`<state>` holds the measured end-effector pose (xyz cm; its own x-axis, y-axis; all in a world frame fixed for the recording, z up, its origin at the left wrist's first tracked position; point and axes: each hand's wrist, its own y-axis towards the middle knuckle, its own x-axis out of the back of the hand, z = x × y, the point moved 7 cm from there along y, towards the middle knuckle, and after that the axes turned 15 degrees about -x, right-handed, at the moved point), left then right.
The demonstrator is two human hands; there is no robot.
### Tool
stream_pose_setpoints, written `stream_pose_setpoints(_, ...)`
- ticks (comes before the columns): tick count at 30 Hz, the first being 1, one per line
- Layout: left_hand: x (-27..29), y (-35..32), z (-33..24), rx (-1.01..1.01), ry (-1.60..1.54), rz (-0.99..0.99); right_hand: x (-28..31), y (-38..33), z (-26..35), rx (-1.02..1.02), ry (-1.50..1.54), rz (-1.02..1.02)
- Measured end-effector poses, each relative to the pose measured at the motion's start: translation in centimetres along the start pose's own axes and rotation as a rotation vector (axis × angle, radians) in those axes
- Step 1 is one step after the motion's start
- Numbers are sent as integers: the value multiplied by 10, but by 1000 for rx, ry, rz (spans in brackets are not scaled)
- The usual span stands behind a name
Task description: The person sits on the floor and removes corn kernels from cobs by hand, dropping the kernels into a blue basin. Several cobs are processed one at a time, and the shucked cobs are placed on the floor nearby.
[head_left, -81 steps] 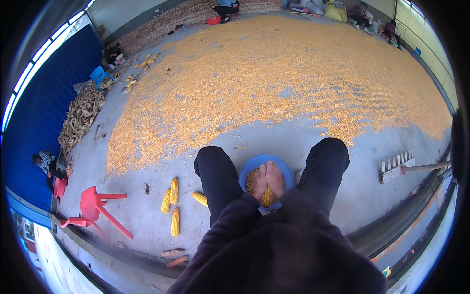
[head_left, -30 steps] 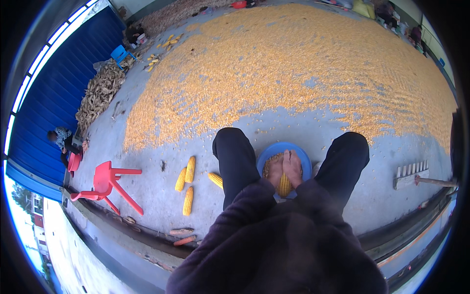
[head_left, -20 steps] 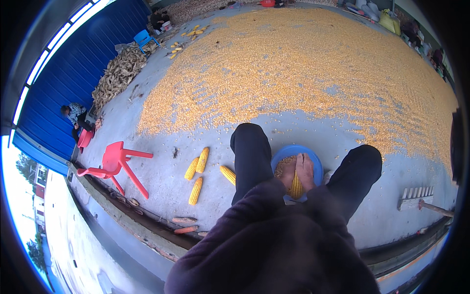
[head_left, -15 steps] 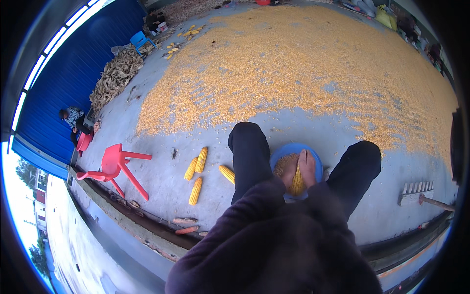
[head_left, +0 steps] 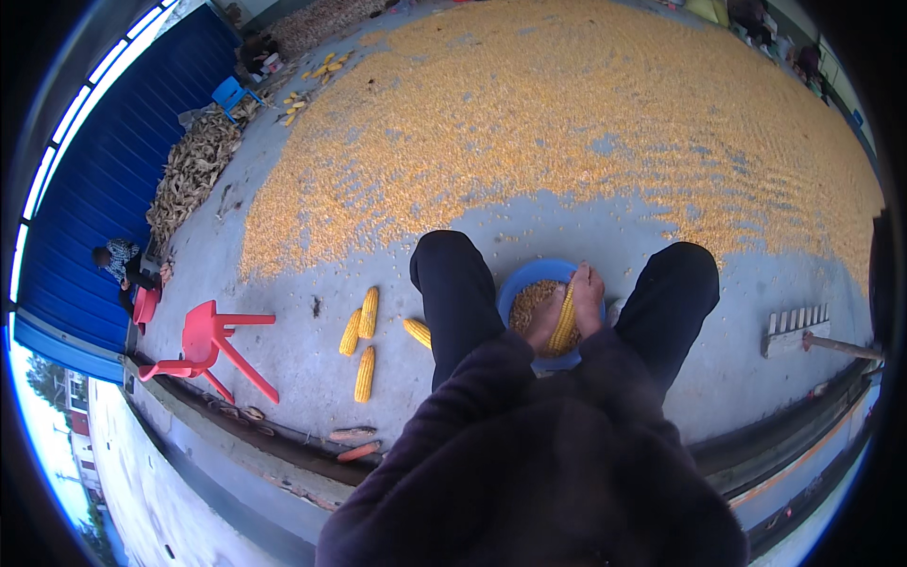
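Note:
Between my knees sits a blue basin (head_left: pixel 511 281) partly filled with loose corn kernels (head_left: pixel 525 300). Over it, a yellow ear of corn (head_left: pixel 565 328) stands tilted, its upper end in my right hand (head_left: pixel 590 295), whose fingers are closed around it. My left hand (head_left: pixel 543 323) presses against the ear's left side, somewhat blurred, its fingers closed along it. On the floor left of my left knee lie several whole yellow ears (head_left: pixel 365 373), one of them (head_left: pixel 417 332) right beside my leg.
A red plastic chair (head_left: pixel 200 342) lies tipped at the left. Kernels (head_left: pixel 529 113) cover much of the floor ahead. At right rests a toothed wooden rake (head_left: pixel 798 329). A husk pile (head_left: pixel 194 170) and blue chair (head_left: pixel 232 95) line the blue wall; a person (head_left: pixel 123 260) sits nearby.
My right hand has shifted up to the ear's top end, while my left hand has slid lower along its side. More kernels show in the basin. The whole view has shifted slightly.

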<state>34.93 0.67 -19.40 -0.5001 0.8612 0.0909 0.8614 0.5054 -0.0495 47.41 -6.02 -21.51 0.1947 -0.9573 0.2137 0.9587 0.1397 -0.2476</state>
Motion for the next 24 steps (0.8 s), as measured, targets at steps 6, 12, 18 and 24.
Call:
stream_pose_setpoints(6,-1,10,44,-48,-194,-57,-7,-19,15,189,-144,85)
stream_pose_setpoints(12,-5,1,46,180,-433,-76,-9,-42,35,213,-213,104)
stream_pose_setpoints(18,-8,-2,36,222,-461,-92,-13,-34,23,208,-262,71)
stream_pose_setpoints(24,1,-3,21,99,-377,-160,-13,-44,35,184,-309,55)
